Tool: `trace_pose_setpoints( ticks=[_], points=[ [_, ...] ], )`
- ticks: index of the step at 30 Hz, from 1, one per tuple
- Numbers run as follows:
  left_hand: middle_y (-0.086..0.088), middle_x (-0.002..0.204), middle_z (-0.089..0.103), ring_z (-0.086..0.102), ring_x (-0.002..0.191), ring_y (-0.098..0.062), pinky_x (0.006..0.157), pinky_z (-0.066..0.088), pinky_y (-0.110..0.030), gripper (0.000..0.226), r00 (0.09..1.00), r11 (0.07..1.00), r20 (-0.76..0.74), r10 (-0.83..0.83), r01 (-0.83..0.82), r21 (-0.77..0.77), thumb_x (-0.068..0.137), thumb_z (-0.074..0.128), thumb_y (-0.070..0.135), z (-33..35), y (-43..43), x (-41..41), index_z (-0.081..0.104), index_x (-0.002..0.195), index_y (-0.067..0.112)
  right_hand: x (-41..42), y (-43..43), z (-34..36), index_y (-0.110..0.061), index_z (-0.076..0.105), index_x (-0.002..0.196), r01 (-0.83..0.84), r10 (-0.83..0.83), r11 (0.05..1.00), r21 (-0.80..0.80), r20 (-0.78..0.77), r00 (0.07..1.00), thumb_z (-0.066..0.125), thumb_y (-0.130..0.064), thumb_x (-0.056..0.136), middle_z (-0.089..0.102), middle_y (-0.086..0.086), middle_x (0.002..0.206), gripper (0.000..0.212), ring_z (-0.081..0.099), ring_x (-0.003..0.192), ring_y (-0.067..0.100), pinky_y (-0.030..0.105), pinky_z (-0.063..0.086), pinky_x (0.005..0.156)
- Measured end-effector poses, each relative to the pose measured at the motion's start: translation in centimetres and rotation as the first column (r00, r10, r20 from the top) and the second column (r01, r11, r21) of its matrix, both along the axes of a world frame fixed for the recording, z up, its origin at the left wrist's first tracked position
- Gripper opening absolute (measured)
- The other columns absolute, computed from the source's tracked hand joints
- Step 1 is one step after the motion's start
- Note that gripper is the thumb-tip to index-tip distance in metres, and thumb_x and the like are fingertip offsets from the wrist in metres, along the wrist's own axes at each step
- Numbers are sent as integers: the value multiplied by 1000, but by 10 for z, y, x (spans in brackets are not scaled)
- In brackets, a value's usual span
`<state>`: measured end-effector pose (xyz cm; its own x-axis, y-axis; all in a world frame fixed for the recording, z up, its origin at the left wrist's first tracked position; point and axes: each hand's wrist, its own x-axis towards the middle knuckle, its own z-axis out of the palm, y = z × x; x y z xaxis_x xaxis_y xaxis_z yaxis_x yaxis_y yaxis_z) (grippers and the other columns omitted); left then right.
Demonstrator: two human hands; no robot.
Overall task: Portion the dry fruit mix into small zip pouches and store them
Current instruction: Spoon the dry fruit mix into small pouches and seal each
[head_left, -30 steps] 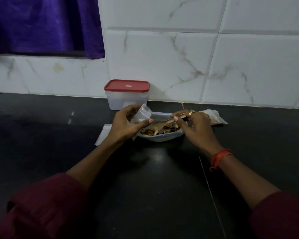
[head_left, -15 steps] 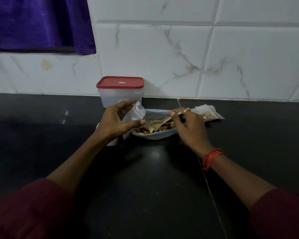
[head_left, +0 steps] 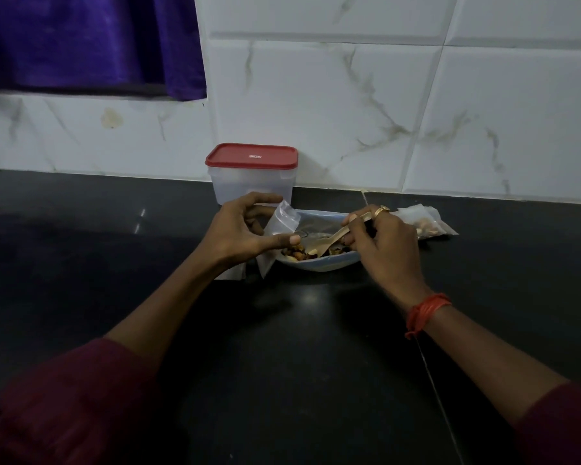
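A pale blue bowl (head_left: 329,264) holding the dry fruit mix (head_left: 299,255) sits on the black counter, near the wall. My left hand (head_left: 239,234) pinches a small clear zip pouch (head_left: 282,221) at the bowl's left rim. My right hand (head_left: 381,245) grips a wooden spoon (head_left: 329,241), whose tip dips into the mix. A filled pouch (head_left: 425,224) lies just right of the bowl. Further flat pouches (head_left: 237,273) lie under my left hand, mostly hidden.
A clear container with a red lid (head_left: 252,172) stands against the tiled wall behind the bowl. A purple curtain (head_left: 88,41) hangs at the upper left. The dark counter (head_left: 299,364) stretches wide on both sides and toward me.
The spoon's tip has dropped lower into the mix. My left hand keeps the pouch at the bowl's rim. The view has shifted slightly.
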<state>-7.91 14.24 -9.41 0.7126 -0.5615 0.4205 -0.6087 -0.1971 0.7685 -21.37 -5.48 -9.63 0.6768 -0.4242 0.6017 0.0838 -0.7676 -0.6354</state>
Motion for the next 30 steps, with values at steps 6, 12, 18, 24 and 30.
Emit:
trace_pose_setpoints(
  ticks=[6, 12, 18, 24, 30],
  points=[
    [9, 114, 70, 69, 82, 1, 69, 53, -11, 74, 1000, 999, 1, -16, 16, 50, 65, 84, 48, -1, -1, 3, 64, 130, 20, 2, 5, -3, -21, 76, 85, 43, -8, 954, 297, -117, 993, 58, -19, 95, 75, -6, 68, 21, 70, 63, 3, 24, 57, 73],
    [17, 108, 67, 67, 95, 0, 72, 53, -12, 67, 1000, 999, 18, 0, -1, 46, 66, 83, 48, -2, -1, 1, 65, 126, 25, 1, 7, -1, -24, 75, 81, 61, -10, 910, 410, -126, 992, 58, -22, 96, 75, -9, 68, 22, 70, 69, -1, 26, 57, 78],
    [20, 106, 65, 64, 92, 13, 73, 51, -6, 64, 1000, 1000, -12, -29, 29, -1, 69, 85, 37, -2, -2, -3, 64, 127, 21, -2, 4, 4, -23, 76, 79, 109, -58, 856, 506, -116, 992, 56, -24, 96, 75, -11, 69, 25, 68, 66, 0, 22, 52, 76],
    [16, 110, 66, 65, 101, -1, 77, 52, -8, 74, 999, 999, 17, -38, 38, -10, 62, 82, 48, -4, -3, -6, 63, 129, 22, -1, -6, 4, -18, 78, 86, 124, -70, 762, 636, -109, 992, 53, -22, 95, 76, -4, 71, 27, 72, 78, 12, 23, 54, 77],
    [12, 112, 68, 65, 101, -2, 79, 52, -8, 74, 998, 1000, 63, -17, 16, 9, 63, 85, 47, -7, -5, -6, 64, 130, 22, -2, -7, 13, -20, 75, 89, 6, -71, 731, 683, 67, 995, 54, -20, 98, 77, -2, 75, 23, 60, 58, 1, 20, 49, 68]
  ],
)
